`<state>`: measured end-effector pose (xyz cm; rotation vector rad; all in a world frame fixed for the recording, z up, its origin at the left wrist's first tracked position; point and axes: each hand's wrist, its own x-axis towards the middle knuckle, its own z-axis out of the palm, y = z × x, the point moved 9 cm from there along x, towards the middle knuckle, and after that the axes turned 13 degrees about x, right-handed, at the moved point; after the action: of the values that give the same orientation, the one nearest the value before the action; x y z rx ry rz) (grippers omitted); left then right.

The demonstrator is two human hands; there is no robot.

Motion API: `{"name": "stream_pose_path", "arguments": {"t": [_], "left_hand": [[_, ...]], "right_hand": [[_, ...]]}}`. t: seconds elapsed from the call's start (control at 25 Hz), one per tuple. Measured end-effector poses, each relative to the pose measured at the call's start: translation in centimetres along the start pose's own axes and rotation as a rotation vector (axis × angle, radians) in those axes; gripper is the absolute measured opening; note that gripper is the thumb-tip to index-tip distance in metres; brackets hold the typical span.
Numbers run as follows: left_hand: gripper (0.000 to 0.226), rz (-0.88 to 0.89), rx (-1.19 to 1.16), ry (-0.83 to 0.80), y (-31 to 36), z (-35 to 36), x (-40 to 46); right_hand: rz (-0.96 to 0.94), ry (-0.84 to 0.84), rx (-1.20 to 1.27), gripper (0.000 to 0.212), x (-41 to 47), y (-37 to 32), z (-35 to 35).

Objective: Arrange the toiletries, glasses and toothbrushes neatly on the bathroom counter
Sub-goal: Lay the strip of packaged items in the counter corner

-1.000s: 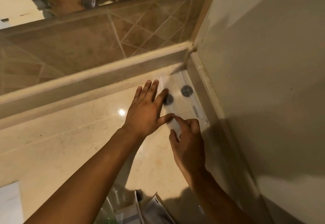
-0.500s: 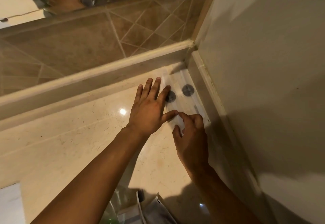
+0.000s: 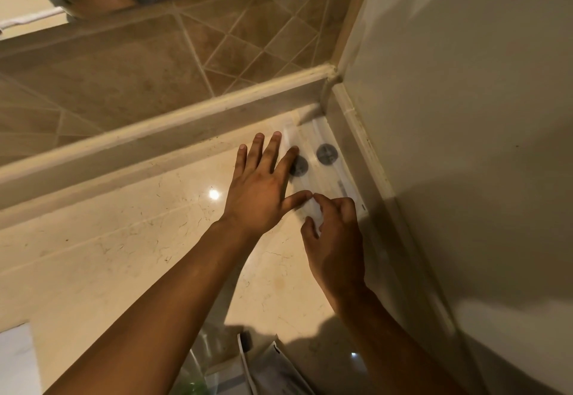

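At the far right corner of the surface (image 3: 124, 239), two flat packets (image 3: 328, 174) lie along the wall; the left hand (image 3: 260, 196) presses flat, the right hand (image 3: 335, 233) pinches one, likely squaring them.

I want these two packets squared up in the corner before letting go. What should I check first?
1. Left hand lies flat, fingertips on the near packet: ok.
2. Right hand pinches that packet's near end: ok.
3. Far packet lies along the side ledge: ok.
4. Packets side by side, round labels level: ok.
5. Packets overlap or only touch: cannot tell.
6. Items at the counter's near edge sorted: not ok.
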<state>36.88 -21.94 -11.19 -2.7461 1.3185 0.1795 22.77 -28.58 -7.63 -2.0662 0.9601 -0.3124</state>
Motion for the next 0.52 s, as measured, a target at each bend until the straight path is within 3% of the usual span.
{"name": "stream_pose_path", "arguments": {"t": [0.36,0.52], "left_hand": [[0.085,0.004,-0.093,-0.084,0.3,-1.4,-1.5],[0.065,-0.049,-0.214,0.001,0.6,-5.2,-4.6]], "right_hand": [[-0.078,0.004,-0.025,0.042,-0.7,-0.8,-1.2],[-0.12,0.023,0.05,0.027,-2.3,0.1,-4.1]]}}
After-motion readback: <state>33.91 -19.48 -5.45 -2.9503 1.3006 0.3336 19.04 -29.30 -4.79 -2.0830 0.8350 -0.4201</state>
